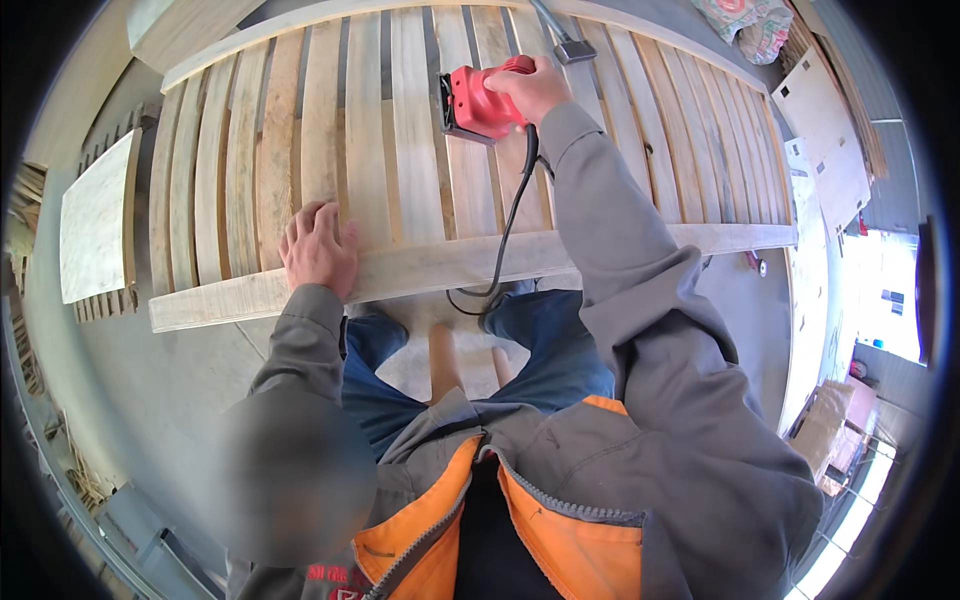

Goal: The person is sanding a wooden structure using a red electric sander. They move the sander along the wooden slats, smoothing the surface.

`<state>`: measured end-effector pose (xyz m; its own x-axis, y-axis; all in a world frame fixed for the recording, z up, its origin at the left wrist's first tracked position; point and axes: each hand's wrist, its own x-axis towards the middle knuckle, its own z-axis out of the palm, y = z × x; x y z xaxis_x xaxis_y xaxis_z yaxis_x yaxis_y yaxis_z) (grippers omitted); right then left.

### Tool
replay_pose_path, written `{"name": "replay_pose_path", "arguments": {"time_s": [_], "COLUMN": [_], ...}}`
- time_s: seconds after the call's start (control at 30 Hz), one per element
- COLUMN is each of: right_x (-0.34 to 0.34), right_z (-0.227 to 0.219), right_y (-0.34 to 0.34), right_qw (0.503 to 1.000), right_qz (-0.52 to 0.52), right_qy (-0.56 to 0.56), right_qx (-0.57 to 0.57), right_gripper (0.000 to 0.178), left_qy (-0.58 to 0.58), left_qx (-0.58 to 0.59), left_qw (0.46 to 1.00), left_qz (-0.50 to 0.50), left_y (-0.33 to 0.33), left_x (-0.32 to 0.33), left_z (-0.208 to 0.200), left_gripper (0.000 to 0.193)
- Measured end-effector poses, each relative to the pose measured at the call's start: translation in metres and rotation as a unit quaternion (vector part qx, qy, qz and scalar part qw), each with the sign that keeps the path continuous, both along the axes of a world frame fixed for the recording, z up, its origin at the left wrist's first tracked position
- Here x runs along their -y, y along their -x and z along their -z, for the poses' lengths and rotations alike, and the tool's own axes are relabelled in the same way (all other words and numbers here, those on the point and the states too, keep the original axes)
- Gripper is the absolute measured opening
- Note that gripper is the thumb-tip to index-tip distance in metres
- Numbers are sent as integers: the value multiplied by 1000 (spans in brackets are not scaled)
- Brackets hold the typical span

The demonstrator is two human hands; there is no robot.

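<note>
A slatted wooden frame point(420, 268) lies across in front of me, its pale slats running away from the near rail. In my right hand point(541, 92) is a red electric sander point(478, 103), gripped by its body over the middle slats. Its dark pad end is turned to the left, and the underside is not fully seen. A black cord point(517, 205) runs from the sander across the near rail toward my legs. My left hand point(318, 250) rests on the near rail and slat ends, left of the middle, its fingers lying over the wood.
Beyond the sander, a metal bar with a dark block point(573, 50) at its end reaches over the slats. A pale board point(98, 218) stands on the left. Sacks point(752, 28) lie at the far right, near white panels point(822, 135). Grey floor point(190, 400) shows below.
</note>
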<state>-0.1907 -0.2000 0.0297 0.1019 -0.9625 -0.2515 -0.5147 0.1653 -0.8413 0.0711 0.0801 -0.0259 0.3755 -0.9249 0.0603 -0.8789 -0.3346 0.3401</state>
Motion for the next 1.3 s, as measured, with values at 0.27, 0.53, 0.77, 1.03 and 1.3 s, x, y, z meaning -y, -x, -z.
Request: {"name": "replay_pose_path", "arguments": {"time_s": [0.27,0.53,0.77,1.03,1.3], "right_x": [45,94,138,188,212], "right_z": [-1,9,2,0,-1], "right_y": [-16,-28,-52,-73,-85], "right_qw": [999,1000,999,999,1000], "right_qz": [3,10,3,-9,-13], "right_qy": [-16,-6,-32,-12,-8], "right_qx": [36,15,41,42,27], "right_gripper": [68,75,74,47,40], "left_qy": [0,2,-3,-15,-21], "left_qx": [11,3,4,-5,-2], "left_qw": [1000,1000,1000,1000,999], "left_qz": [-1,12,19,24,26], "left_y": [-2,-1,-1,-1,-1], "left_x": [2,2,5,8,8], "left_z": [-2,-5,-10,-14,-14], "left_gripper": [39,43,40,43,45]}}
